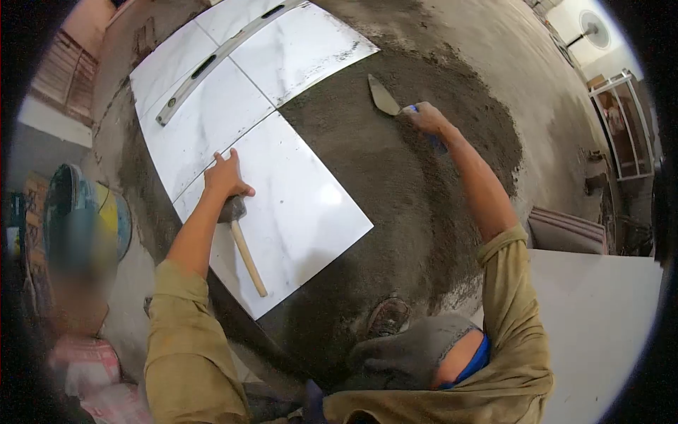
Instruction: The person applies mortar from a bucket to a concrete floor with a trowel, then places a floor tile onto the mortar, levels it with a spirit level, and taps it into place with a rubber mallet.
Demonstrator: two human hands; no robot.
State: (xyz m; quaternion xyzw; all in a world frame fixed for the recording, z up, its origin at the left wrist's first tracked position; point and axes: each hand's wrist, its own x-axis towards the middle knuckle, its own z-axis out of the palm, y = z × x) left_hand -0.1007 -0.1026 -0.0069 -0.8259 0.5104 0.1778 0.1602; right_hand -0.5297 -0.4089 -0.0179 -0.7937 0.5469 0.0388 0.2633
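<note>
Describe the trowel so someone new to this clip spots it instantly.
Find the dark mortar bed to the right of the white marble tiles. Near its upper edge the right hand grips the trowel. Its pointed grey blade and blue handle set it apart from the wooden-handled mallet lying on a tile by the left hand.

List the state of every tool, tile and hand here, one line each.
left hand: open, flat on the nearest tile
right hand: shut on the trowel
trowel: blade touching the mortar bed
mallet: lying on that tile, not gripped
spirit level: lying across the far tiles
</note>
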